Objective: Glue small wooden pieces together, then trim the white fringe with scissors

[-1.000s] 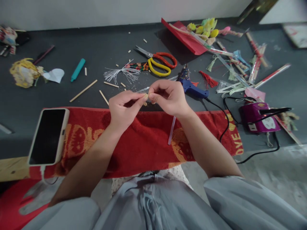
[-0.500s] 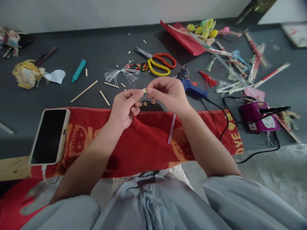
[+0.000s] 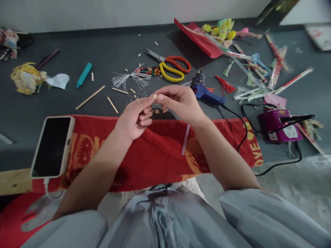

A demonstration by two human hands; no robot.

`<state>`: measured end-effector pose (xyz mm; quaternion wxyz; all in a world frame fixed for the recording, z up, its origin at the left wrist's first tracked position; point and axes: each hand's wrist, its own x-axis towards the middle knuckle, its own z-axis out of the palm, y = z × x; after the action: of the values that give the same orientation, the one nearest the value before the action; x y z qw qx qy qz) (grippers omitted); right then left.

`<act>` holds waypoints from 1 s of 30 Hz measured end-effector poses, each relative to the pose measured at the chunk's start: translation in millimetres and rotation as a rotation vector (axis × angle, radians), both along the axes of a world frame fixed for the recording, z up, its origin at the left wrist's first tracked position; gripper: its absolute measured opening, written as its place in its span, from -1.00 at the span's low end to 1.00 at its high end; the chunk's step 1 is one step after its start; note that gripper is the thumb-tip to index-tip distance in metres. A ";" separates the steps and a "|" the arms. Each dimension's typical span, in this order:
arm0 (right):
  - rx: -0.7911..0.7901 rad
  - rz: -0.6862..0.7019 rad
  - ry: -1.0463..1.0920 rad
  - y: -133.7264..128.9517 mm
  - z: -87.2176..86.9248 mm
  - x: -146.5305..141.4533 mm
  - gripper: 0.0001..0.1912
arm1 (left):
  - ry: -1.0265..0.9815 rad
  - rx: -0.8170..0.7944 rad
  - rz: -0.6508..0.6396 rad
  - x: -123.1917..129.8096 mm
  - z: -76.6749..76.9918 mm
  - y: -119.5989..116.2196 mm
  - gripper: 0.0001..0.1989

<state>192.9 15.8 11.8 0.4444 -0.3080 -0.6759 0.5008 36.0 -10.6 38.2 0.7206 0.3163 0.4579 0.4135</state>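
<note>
Between the fingertips of both hands is a small cream-coloured piece point(image 3: 155, 97), too small to make out in detail. My left hand point(image 3: 134, 115) pinches it from the left, its lower fingers curled loosely. From the other side my right hand point(image 3: 179, 103) grips it between thumb and forefinger. Just below the fingers a tiny flower-shaped bead point(image 3: 156, 111) lies on the dark table. Short wooden stick pieces point(image 3: 120, 91) and crumbs are scattered beyond the left hand. Under my wrists spreads a red towel point(image 3: 152, 151).
Scissors point(image 3: 176, 67) with orange and yellow handles lie behind the hands. A blue glue gun point(image 3: 210, 96) rests to the right, its cord reaching toward a purple power socket point(image 3: 280, 125). A phone point(image 3: 53, 146) lies at left, a teal tube point(image 3: 84, 75) beyond it. Wrapped sticks point(image 3: 278, 67) crowd the right.
The fingers have shifted slightly around the small piece, exposing more of it. The left hand's lower fingers sit a little lower. Other things stay where they were.
</note>
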 end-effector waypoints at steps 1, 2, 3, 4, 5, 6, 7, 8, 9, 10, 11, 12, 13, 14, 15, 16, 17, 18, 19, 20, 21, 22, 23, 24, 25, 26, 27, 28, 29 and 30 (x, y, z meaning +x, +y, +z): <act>0.005 -0.003 -0.001 0.3 -0.3 0.4 -0.62 | -0.003 -0.010 0.010 0.0 -0.9 0.3 -0.69; 0.012 -0.009 -0.003 0.6 -0.6 0.8 -0.62 | -0.008 -0.030 0.024 0.1 -1.6 0.4 -0.68; 0.020 -0.016 -0.005 0.8 -1.0 1.2 -0.61 | -0.016 -0.051 0.040 0.3 -2.2 0.4 -0.68; 0.025 -0.024 -0.009 1.0 -1.4 1.5 -0.61 | -0.027 -0.066 0.054 0.6 -2.5 0.3 -0.68; 0.029 -0.032 -0.013 1.1 -1.5 1.8 -0.61 | -0.037 -0.072 0.064 0.9 -2.8 0.0 -0.69; 0.031 -0.040 -0.017 1.1 -1.4 2.0 -0.60 | -0.044 -0.068 0.070 1.2 -2.9 -0.5 -0.69; 0.033 -0.047 -0.022 0.8 -0.9 2.2 -0.60 | -0.047 -0.056 0.074 1.4 -2.9 -1.1 -0.70; 0.034 -0.051 -0.025 0.2 -0.1 2.3 -0.60 | -0.044 -0.042 0.079 1.7 -3.0 -1.7 -0.70; 0.036 -0.053 -0.026 -0.6 1.0 2.4 -0.60 | -0.032 -0.029 0.084 1.9 -3.0 -2.3 -0.70; 0.038 -0.052 -0.026 -1.5 2.2 2.4 -0.60 | -0.015 -0.020 0.089 2.0 -3.0 -2.7 -0.70; 0.041 -0.050 -0.023 -2.6 3.4 2.3 -0.60 | 0.004 -0.012 0.095 2.2 -3.1 -3.1 -0.70; 0.045 -0.048 -0.019 -3.7 4.6 2.2 -0.61 | 0.024 -0.004 0.101 2.4 -3.2 -3.4 -0.70; 0.051 -0.046 -0.017 -4.7 5.5 2.1 -0.61 | 0.040 0.005 0.107 2.6 -3.3 -3.5 -0.70; 0.060 -0.046 -0.017 -5.6 6.3 2.0 -0.61 | 0.052 0.017 0.115 2.8 -3.5 -3.6 -0.71; 0.074 -0.048 -0.021 -6.2 6.7 1.9 -0.61 | 0.060 0.031 0.122 3.0 -3.8 -3.6 -0.71; 0.092 -0.052 -0.029 -6.6 6.9 1.8 -0.61 | 0.067 0.047 0.131 3.2 -4.1 -3.6 -0.71; 0.115 -0.060 -0.040 -6.7 6.9 1.8 -0.61 | 0.075 0.064 0.140 3.4 -4.5 -3.6 -0.72; 0.144 -0.070 -0.053 -6.7 6.8 1.9 -0.62 | 0.085 0.081 0.146 3.7 -4.9 -3.6 -0.72; 0.176 -0.083 -0.068 -6.6 6.6 2.0 -0.62 | 0.097 0.096 0.152 4.0 -5.3 -3.6 -0.72; 0.209 -0.097 -0.084 -6.4 6.3 2.2 -0.63 | 0.110 0.110 0.157 4.3 -5.7 -3.6 -0.72; 0.242 -0.110 -0.100 -6.4 6.1 2.5 -0.63 | 0.122 0.123 0.163 4.6 -6.2 -3.7 -0.71; 0.274 -0.122 -0.119 -6.4 5.9 2.8 -0.63 | 0.131 0.138 0.170 4.9 -6.6 -3.7 -0.71; 0.304 -0.134 -0.142 -6.5 5.7 3.2 -0.63 | 0.137 0.152 0.177 5.2 -7.0 -3.8 -0.72; 0.334 -0.147 -0.171 -6.6 5.5 3.6 -0.63 | 0.145 0.167 0.187 5.4 -7.4 -3.8 -0.72; 0.365 -0.161 -0.204 -6.8 5.3 4.1 -0.62 | 0.155 0.181 0.198 5.5 -8.0 -3.9 -0.73; 0.396 -0.175 -0.238 -6.9 5.0 4.6 -0.62 | 0.168 0.191 0.207 5.5 -8.6 -3.9 -0.74; 0.427 -0.187 -0.272 -7.0 4.7 5.0 -0.62 | 0.184 0.198 0.215 5.4 -9.3 -4.0 -0.75; 0.456 -0.198 -0.303 -6.9 4.1 5.4 -0.62 | 0.198 0.204 0.219 5.3 -10.2 -4.0 -0.77; 0.482 -0.205 -0.327 -6.7 3.5 5.6 -0.63 | 0.208 0.213 0.221 5.1 -11.1 -4.0 -0.78; 0.504 -0.209 -0.347 -6.4 2.8 5.7 -0.64 | 0.212 0.224 0.222 4.8 -12.1 -3.9 -0.78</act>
<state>198.6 9.4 14.5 0.4338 -0.3365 -0.8092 0.2092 40.8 -14.6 26.1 0.5785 0.3841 0.5145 0.5030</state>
